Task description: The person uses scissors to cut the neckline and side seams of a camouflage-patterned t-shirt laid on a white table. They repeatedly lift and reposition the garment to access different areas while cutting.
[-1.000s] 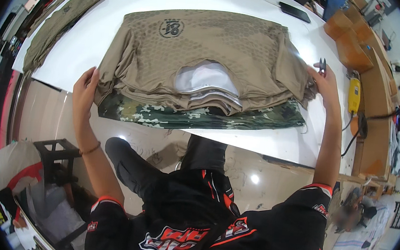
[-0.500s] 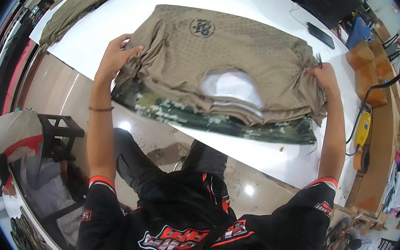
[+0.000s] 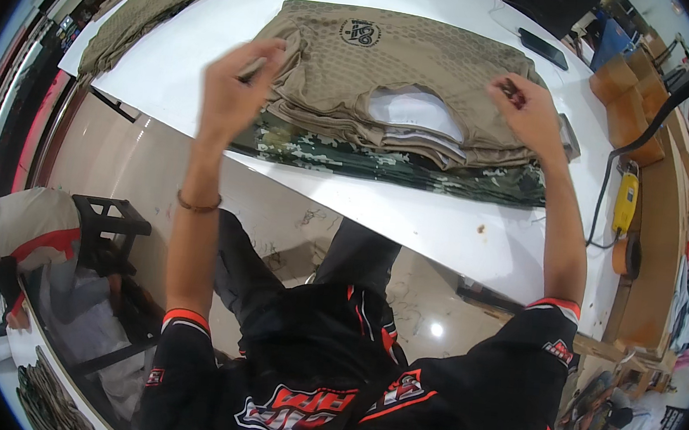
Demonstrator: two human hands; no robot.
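Note:
A tan short-sleeved shirt (image 3: 425, 65) with a faint scale pattern and a dark round chest print lies spread on a stack of folded shirts, its neck opening facing me. Camouflage fabric (image 3: 382, 169) shows beneath along the near side. My left hand (image 3: 240, 89) hovers above the shirt's left side, slightly blurred, thumb and fingers apart with nothing visible between them. Over the right side is my right hand (image 3: 532, 117), its fingers curled around a small dark tool (image 3: 511, 93) whose exact kind is too blurred to make out.
The stack rests on a white table (image 3: 322, 192). A phone (image 3: 543, 48) lies at its back right, beside cardboard boxes (image 3: 622, 84). A yellow tool (image 3: 626, 205) with a black cable is at the right. More tan shirts (image 3: 152, 18) lie far left; a black stool (image 3: 112, 217) stands below.
Both hands have let go of the shirt's sides and lifted, the right moving inward. The shirt lies flatter and slightly farther away, with its sides tucked in.

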